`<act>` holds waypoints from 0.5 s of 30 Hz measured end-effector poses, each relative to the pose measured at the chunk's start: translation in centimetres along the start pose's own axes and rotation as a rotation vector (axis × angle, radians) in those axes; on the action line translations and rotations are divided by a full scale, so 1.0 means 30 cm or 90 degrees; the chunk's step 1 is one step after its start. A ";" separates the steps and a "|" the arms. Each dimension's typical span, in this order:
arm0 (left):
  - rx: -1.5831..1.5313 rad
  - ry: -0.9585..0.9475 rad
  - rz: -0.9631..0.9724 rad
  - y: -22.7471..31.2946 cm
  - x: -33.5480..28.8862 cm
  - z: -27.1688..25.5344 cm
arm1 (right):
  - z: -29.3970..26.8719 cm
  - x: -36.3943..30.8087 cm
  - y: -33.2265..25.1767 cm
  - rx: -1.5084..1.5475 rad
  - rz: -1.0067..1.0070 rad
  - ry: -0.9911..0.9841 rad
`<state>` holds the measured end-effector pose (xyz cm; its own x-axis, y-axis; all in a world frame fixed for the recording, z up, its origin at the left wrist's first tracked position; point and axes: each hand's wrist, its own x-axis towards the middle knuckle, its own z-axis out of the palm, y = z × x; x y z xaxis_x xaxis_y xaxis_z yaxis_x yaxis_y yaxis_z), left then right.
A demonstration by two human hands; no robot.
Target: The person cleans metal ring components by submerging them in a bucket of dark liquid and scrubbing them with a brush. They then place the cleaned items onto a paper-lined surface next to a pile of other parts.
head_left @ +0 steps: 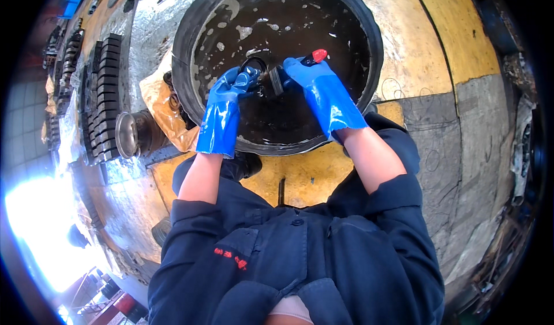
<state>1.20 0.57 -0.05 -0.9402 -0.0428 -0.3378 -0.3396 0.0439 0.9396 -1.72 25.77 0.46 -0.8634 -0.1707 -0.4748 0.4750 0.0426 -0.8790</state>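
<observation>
Both my hands wear long blue rubber gloves and are over a large round black tub (183, 42) of dark liquid with pale foam patches. My left hand (234, 85) is closed on a dark ring-shaped part (255, 64), its fingers at the rim. My right hand (311, 79) grips a brush; the red handle end (318, 55) sticks out above the glove, while the dark brush head (276, 80) points toward the ring. A small gap shows between brush head and ring. Part of the ring is hidden behind the left glove.
Left of the tub are an orange-brown plastic bag (158, 103) and a metal cylinder with a flanged end (128, 134). Farther left stands a row of dark stacked metal parts (107, 94). Worn yellow and grey floor plates (433, 134) lie right. My knees flank the tub's near side.
</observation>
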 end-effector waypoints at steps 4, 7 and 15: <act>0.010 0.027 0.014 0.004 -0.009 -0.008 | 0.000 -0.022 0.008 0.032 -0.017 0.008; 0.007 0.033 0.027 -0.005 0.005 0.007 | -0.003 0.051 0.040 -0.141 0.039 0.105; 0.026 0.020 0.034 0.011 -0.001 0.017 | 0.111 -0.027 0.019 -0.322 -0.293 0.005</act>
<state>1.08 1.10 0.25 -0.9561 -0.0704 -0.2845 -0.2901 0.0874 0.9530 -0.19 22.65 0.50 -0.9603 -0.2751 -0.0467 -0.0771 0.4226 -0.9030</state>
